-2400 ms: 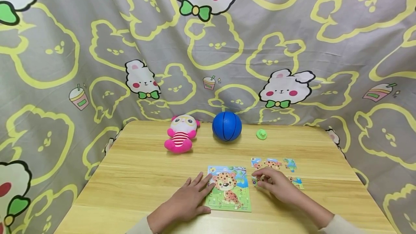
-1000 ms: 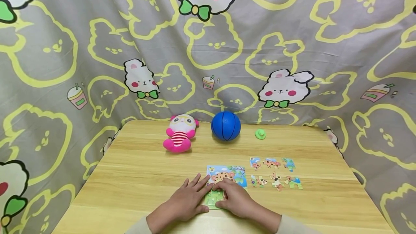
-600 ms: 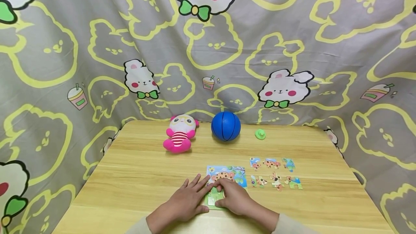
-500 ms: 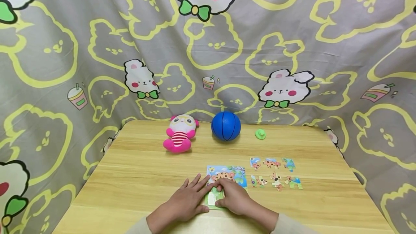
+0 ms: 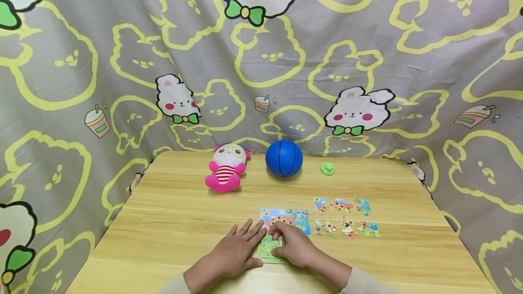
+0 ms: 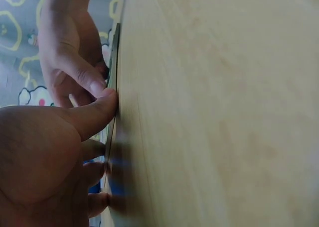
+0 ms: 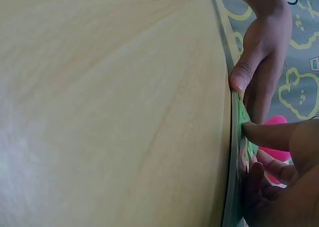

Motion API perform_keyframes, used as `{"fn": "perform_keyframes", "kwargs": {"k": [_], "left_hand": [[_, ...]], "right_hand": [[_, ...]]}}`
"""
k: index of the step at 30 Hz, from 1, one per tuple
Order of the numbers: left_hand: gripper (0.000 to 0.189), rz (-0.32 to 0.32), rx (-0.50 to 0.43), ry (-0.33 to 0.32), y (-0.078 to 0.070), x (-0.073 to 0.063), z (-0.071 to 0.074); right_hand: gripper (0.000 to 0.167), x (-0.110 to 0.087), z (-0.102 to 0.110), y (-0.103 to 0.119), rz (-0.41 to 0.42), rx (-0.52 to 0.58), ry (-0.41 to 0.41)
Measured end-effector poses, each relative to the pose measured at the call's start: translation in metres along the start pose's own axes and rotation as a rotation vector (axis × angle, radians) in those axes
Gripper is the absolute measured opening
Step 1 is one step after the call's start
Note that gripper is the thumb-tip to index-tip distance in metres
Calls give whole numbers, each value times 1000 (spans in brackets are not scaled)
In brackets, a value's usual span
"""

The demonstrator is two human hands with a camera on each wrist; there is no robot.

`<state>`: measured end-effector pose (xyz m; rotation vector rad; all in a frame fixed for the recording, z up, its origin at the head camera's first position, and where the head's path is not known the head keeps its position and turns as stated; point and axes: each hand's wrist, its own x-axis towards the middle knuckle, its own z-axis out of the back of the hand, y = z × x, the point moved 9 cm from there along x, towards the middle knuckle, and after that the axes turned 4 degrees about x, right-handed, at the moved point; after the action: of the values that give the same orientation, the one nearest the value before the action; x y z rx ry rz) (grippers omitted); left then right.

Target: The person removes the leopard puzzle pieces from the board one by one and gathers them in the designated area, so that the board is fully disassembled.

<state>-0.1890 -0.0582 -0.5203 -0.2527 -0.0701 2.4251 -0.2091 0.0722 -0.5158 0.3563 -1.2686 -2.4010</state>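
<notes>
A leopard picture puzzle in a flat board (image 5: 303, 222) lies on the table near the front. My left hand (image 5: 237, 249) rests on the table, fingers spread, with its fingertips and thumb along the board's left edge. Over the lower part of the picture my right hand (image 5: 295, 245) bends its thumb and fingers around a green puzzle piece (image 5: 268, 247) and pinches it. In the right wrist view the right thumb (image 7: 269, 136) touches green puzzle surface, and the other fingers are curled near it. The right hand hides much of the leopard.
Several loose puzzle pieces (image 5: 347, 228) lie in two rows right of the board. Farther back are a pink panda plush (image 5: 225, 173), a blue ball (image 5: 283, 158) and a small green duck toy (image 5: 327, 168). A patterned curtain (image 5: 253, 67) surrounds the wooden table (image 5: 171, 221).
My right hand has moved left from the loose pieces to the board's lower part. Within the last half second the pinched green piece loses its bright glare. The left hand stays put.
</notes>
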Motion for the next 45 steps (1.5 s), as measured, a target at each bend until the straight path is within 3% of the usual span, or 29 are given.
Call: {"fn": "perform_keyframes", "kwargs": {"k": [8,19,35,45], "left_hand": [[82,4,-3,9,0,0,1],[81,5,-17,19,1,1,1],[82,8,3,13,-1,0,3],[81,8,0,10,0,0,1]], "right_hand": [[35,2,3,-3,-16,83,17],[22,3,8,-1,-20,308,27],[19,-7,16,-7,-18,341,52],[20,-20,29,-22,-12,353,75]]}}
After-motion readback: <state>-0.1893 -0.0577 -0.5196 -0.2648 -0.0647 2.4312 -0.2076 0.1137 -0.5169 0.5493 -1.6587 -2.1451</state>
